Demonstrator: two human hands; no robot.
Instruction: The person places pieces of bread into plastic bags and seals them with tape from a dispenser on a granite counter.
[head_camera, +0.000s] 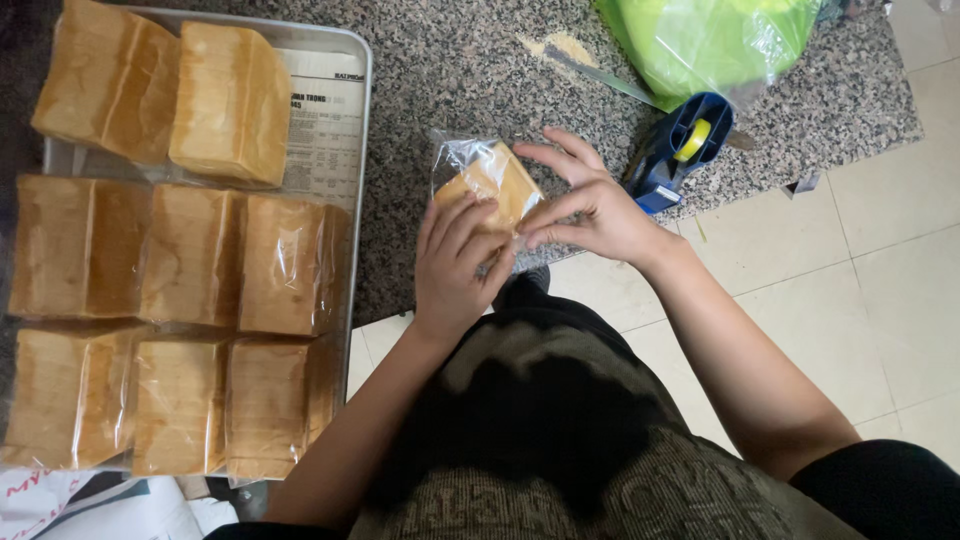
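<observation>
At frame centre, a bagged bread loaf (492, 185) was clamped by the left hand (457, 262) and right hand (590, 208); the loose plastic could probably have slipped, spoiling the fold.

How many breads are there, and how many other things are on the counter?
Bread loaves on the metal tray: 8
Bagged loaf held by the left hand and right hand: 1
Blue tape dispenser: 1
Green plastic bag: 1
Knife: 1
Total: 12 things, not counting the tray
</observation>
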